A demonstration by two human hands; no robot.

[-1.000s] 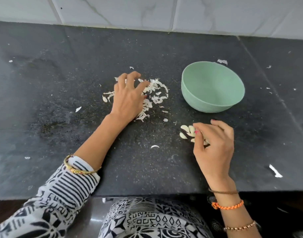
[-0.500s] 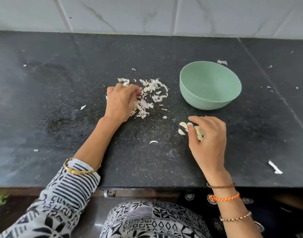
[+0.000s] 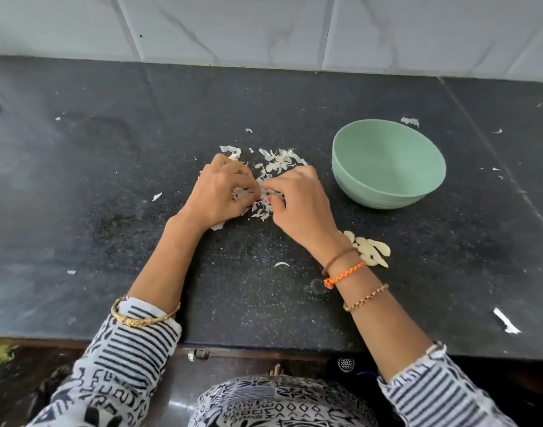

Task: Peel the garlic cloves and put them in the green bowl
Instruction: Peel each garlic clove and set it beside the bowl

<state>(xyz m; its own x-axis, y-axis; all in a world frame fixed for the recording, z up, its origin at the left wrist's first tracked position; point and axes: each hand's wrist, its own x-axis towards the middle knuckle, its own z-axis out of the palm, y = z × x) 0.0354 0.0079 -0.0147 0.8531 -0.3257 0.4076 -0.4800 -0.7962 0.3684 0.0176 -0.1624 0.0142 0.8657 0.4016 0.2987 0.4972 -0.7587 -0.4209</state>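
Both hands are met over the skins [image 3: 278, 161], just left of the bowl [image 3: 387, 167]. Left hand [image 3: 221, 192] and right hand [image 3: 298, 201]: fingers curled, fingertips touching over the pile. A small piece seems pinched between them, but what is gripped, clove or skin, cannot be told.

Peeled cloves [image 3: 370, 249] are lying on the counter [image 3: 79, 180], near the bowl's front, partly hidden by the right wrist. Bowl looks empty.

Step judged: an unpeeled clove is being picked out or peeled. To be done well: clove held firmly by one hand, skin torn from the tip by the other, skin dropped on the pile, not among the cloves.

Loose skin scraps are scattered behind and right of the bowl. The path to the bowl is unobstructed; the wrist sits close to the cloves and could scatter them.
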